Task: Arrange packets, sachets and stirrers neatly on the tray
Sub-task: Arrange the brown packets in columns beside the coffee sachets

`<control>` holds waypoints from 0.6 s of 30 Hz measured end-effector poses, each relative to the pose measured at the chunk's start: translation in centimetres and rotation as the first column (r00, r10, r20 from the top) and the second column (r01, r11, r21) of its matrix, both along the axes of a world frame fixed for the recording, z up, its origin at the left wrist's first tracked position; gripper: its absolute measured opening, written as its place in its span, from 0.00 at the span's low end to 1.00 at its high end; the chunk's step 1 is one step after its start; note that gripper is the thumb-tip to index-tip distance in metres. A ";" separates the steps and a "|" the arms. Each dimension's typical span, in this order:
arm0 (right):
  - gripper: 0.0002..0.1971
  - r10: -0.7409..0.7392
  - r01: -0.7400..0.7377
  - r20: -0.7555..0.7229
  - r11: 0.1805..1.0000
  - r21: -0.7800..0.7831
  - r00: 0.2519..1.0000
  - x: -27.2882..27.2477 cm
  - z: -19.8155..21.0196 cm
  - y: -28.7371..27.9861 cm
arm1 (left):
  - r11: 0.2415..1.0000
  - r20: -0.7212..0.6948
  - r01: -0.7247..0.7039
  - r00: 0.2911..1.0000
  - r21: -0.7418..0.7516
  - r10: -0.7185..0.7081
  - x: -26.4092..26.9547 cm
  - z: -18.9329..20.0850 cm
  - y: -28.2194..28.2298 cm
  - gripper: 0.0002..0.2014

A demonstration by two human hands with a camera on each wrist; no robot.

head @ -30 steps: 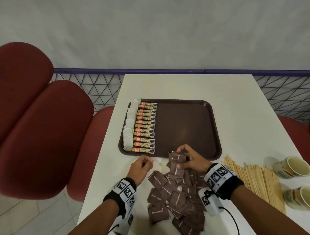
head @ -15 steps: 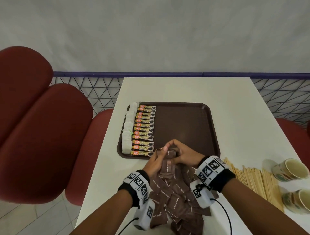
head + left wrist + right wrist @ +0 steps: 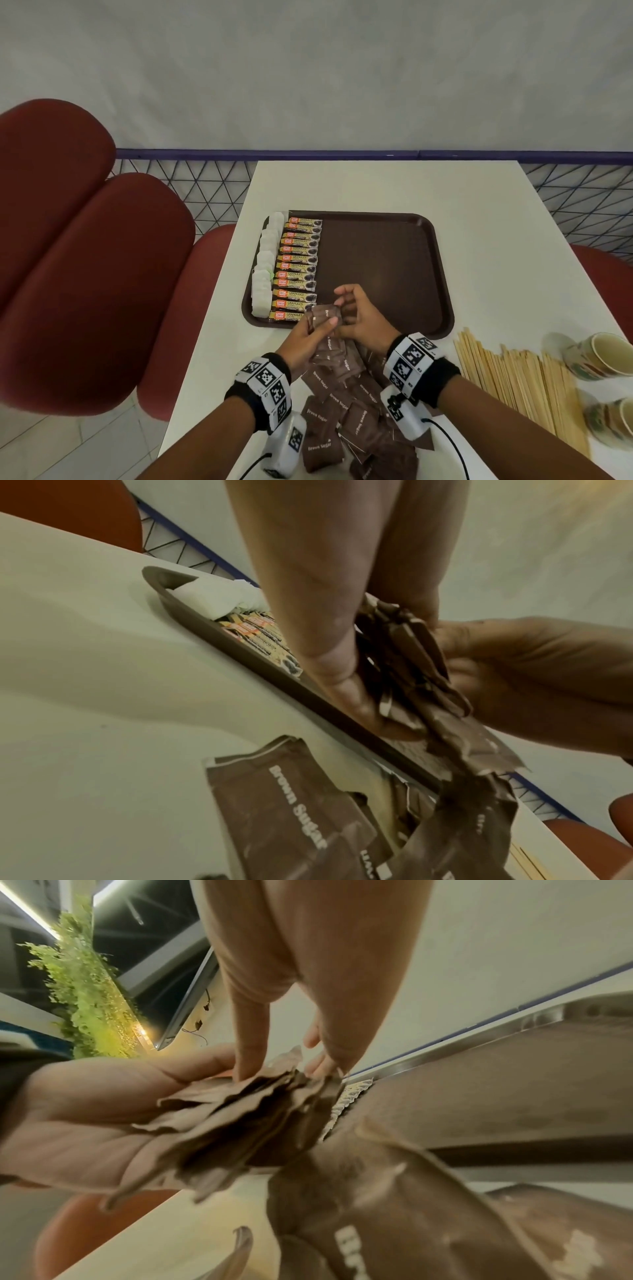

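Now that our left hand (image 3: pixel 310 337) has joined the right hand (image 3: pixel 359 318), both grips clench one stack of brown sugar sachets (image 3: pixel 323 317) over the tray's (image 3: pixel 442 274) near rim, ready for laying down.

Two paper cups (image 3: pixel 603 356) stand on the white table (image 3: pixel 394 185), red chairs (image 3: pixel 85 274) alongside.

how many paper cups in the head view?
2. Both are at the right edge of the white table, right of the pale wooden stirrers: the farther printed paper cup and the nearer printed paper cup, partly cut off by the frame. Others may be out of view.
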State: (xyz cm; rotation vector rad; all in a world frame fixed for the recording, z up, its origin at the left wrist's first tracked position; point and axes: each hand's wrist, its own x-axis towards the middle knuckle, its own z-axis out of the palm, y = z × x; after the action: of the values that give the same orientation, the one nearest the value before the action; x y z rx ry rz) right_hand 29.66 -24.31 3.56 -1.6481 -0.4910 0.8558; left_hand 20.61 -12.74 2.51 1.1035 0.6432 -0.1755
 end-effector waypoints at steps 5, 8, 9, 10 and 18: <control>0.29 0.033 -0.033 -0.078 0.999 0.006 0.996 0.0 0.0 -0.3 | 0.999 0.031 0.012 0.999 -0.051 -0.010 -0.5 0.1 0.5 0.16; 0.27 -0.020 0.023 -0.153 1.000 0.017 0.988 -0.1 -0.1 -0.6 | 0.997 0.041 0.009 0.999 -0.083 -0.006 -0.7 0.0 0.5 0.15; 0.26 -0.050 0.055 -0.174 0.998 0.022 0.984 -0.2 -0.2 -0.7 | 0.996 0.038 0.000 0.999 -0.091 0.003 -0.7 -0.1 0.5 0.14; 0.24 -0.087 0.094 -0.189 0.995 0.024 0.978 -0.2 -0.2 -0.7 | 0.996 0.032 -0.017 0.999 -0.090 0.020 -0.8 -0.1 0.5 0.13; 0.26 0.056 -0.102 -0.281 0.983 -0.150 0.958 -0.4 0.5 -1.3 | 0.960 0.026 -0.273 0.962 0.065 0.272 0.0 -0.3 1.6 0.17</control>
State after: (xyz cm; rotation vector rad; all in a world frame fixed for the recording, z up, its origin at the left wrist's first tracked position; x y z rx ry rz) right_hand 29.28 -25.64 4.08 -1.6314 -0.2998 1.1922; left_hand 20.57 -11.10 2.20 1.0686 0.7833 0.0942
